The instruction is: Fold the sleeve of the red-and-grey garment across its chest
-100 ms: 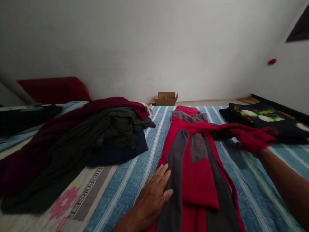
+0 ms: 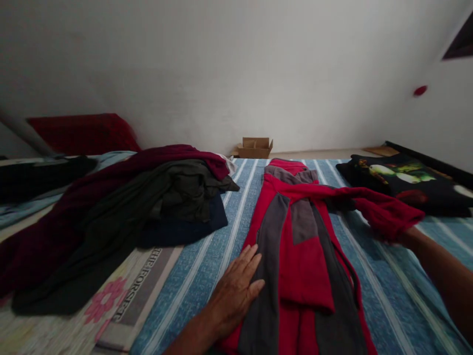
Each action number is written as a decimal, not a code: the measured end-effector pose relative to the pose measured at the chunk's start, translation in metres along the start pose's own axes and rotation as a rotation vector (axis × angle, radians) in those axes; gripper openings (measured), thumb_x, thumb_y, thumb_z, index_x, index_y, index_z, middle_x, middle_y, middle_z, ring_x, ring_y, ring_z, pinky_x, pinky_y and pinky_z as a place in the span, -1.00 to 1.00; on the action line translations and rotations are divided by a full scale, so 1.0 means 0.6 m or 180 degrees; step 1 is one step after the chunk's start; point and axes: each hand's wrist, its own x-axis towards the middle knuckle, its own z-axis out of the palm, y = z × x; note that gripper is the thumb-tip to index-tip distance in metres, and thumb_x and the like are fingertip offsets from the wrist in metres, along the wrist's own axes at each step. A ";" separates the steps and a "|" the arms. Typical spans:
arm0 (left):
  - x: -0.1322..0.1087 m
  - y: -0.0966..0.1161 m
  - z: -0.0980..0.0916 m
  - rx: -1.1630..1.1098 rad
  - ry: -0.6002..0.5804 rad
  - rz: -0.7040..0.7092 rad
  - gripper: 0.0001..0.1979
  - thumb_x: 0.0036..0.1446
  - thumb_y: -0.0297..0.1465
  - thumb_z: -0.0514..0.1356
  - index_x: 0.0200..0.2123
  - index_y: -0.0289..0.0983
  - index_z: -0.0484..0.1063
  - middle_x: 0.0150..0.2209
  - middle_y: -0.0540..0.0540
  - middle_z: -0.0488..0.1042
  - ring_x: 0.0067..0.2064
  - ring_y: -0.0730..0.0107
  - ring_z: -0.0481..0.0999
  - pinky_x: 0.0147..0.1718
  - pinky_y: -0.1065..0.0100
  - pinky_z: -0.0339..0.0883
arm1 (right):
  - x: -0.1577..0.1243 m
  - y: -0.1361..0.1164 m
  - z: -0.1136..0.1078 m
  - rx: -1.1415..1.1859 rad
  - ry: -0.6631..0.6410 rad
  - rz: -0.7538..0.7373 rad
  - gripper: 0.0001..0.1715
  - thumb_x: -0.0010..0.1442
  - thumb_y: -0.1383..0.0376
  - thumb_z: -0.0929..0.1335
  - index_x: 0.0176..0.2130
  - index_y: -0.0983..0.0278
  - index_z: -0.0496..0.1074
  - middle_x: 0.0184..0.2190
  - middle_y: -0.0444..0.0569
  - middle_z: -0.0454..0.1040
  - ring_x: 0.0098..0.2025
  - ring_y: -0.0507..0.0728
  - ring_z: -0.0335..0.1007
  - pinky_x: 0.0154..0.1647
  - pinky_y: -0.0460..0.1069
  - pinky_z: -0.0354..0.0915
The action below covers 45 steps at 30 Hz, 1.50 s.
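A red and grey garment (image 2: 295, 251) lies lengthwise on the blue striped bed cover (image 2: 207, 276). My left hand (image 2: 236, 288) rests flat on the garment's left edge, fingers stretched out. My right hand (image 2: 401, 239) is out to the right, mostly hidden under the garment's red sleeve (image 2: 384, 212), which it holds raised a little off the cover.
A heap of dark red, olive and navy clothes (image 2: 121, 207) covers the bed's left side. A black printed garment (image 2: 406, 182) lies folded at the far right. A red pillow (image 2: 84, 133) sits at the back left, a small cardboard box (image 2: 254, 147) on the floor by the wall.
The view has shifted slightly. My right hand with the red sleeve has moved a little nearer and lower. The left hand stays flat on the garment.
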 end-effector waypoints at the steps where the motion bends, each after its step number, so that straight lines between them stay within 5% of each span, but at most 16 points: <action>1: 0.001 0.001 -0.001 -0.0044 -0.0003 -0.0018 -0.50 0.26 -0.29 -0.04 0.24 -0.22 0.04 0.30 -0.12 -0.01 0.30 0.25 -0.04 0.19 0.11 0.07 | -0.015 0.004 -0.004 -0.0187 -0.0167 0.0271 -0.46 0.19 0.14 0.23 -0.75 0.22 0.17 -0.86 -0.03 0.17 -0.85 0.03 0.06 -0.81 -0.09 -0.07; 4: 0.003 0.001 0.000 -0.0129 0.0019 -0.0025 -0.52 0.26 -0.31 -0.04 0.24 -0.22 0.06 0.30 -0.12 0.00 0.30 0.26 -0.04 0.20 0.11 0.06 | -0.081 -0.006 -0.002 -0.0221 -0.1087 0.0594 -0.48 0.18 0.05 0.24 -0.68 0.26 0.26 -0.83 -0.03 0.23 -0.84 0.00 0.05 -0.81 -0.11 -0.11; 6: 0.005 0.000 0.002 -0.0144 0.0015 -0.0021 -0.52 0.26 -0.31 -0.04 0.23 -0.24 0.06 0.30 -0.12 0.01 0.30 0.26 -0.04 0.20 0.11 0.05 | -0.136 -0.030 0.013 0.0326 -0.1982 0.0186 -0.48 0.18 -0.06 0.19 -0.49 0.28 0.36 -0.73 -0.07 0.34 -0.78 -0.01 0.15 -0.75 -0.13 0.00; 9: 0.007 0.000 0.003 -0.0135 -0.0033 -0.0032 -0.52 0.26 -0.31 -0.05 0.23 -0.26 0.07 0.30 -0.13 0.00 0.30 0.27 -0.06 0.21 0.12 0.03 | -0.213 -0.085 0.055 0.0639 -0.2520 -0.0166 -0.44 0.13 -0.14 0.18 -0.37 0.29 0.35 -0.68 -0.12 0.38 -0.76 -0.01 0.18 -0.73 -0.12 0.08; 12: 0.008 0.001 0.002 -0.0132 -0.0069 -0.0024 -0.52 0.27 -0.29 -0.07 0.23 -0.27 0.06 0.30 -0.13 -0.01 0.31 0.28 -0.08 0.22 0.12 0.01 | -0.262 -0.139 0.114 0.0115 -0.3000 -0.0617 -0.47 0.13 -0.10 0.22 -0.51 0.30 0.28 -0.68 -0.15 0.35 -0.73 -0.05 0.22 -0.74 -0.17 0.03; 17: 0.008 0.002 0.000 -0.0172 -0.0112 -0.0060 -0.52 0.27 -0.30 -0.08 0.23 -0.30 0.07 0.31 -0.15 -0.04 0.31 0.30 -0.09 0.23 0.15 -0.03 | -0.274 -0.186 0.220 -0.0356 -0.2823 -0.0730 -0.59 0.18 0.09 0.24 -0.58 0.27 0.19 -0.78 -0.21 0.23 -0.79 -0.04 0.16 -0.81 -0.18 -0.04; 21: 0.007 -0.002 0.003 -0.0218 -0.0103 -0.0032 -0.52 0.28 -0.30 -0.10 0.23 -0.31 0.07 0.31 -0.15 -0.04 0.31 0.33 -0.10 0.24 0.16 -0.05 | -0.269 -0.196 0.265 -0.0770 -0.2810 -0.0599 -0.63 0.15 0.22 0.29 -0.62 0.27 0.19 -0.83 -0.21 0.21 -0.82 -0.03 0.13 -0.82 -0.16 -0.06; 29: -0.001 -0.006 0.000 -0.0080 -0.0050 -0.0045 -0.52 0.27 -0.33 -0.08 0.24 -0.26 0.05 0.30 -0.13 0.00 0.30 0.28 -0.04 0.21 0.12 0.04 | -0.288 -0.192 0.282 0.0297 -0.2419 -0.0133 -0.86 0.03 0.42 0.25 -0.52 0.26 0.20 -0.80 -0.29 0.24 -0.84 -0.06 0.10 -0.86 -0.18 -0.08; 38: 0.000 -0.010 -0.004 0.0269 -0.0096 -0.0051 -0.45 0.10 -0.39 0.10 0.19 -0.15 0.16 0.27 -0.12 0.06 0.26 0.12 0.07 0.14 0.01 0.13 | -0.284 -0.192 0.296 -0.0102 -0.2331 -0.0024 -0.86 -0.03 0.45 0.23 -0.56 0.26 0.20 -0.84 -0.24 0.21 -0.84 0.01 0.12 -0.88 -0.16 -0.02; 45: 0.077 0.013 -0.056 0.0368 0.0153 -0.0042 -0.57 0.17 -0.45 -0.03 0.11 -0.27 0.27 0.26 -0.19 0.10 0.27 0.23 0.06 0.19 0.10 0.08 | -0.285 -0.189 0.305 -0.0150 -0.2161 0.0053 -0.89 -0.03 0.45 0.24 -0.47 0.25 0.24 -0.79 -0.25 0.22 -0.78 0.01 0.15 -0.80 -0.15 0.04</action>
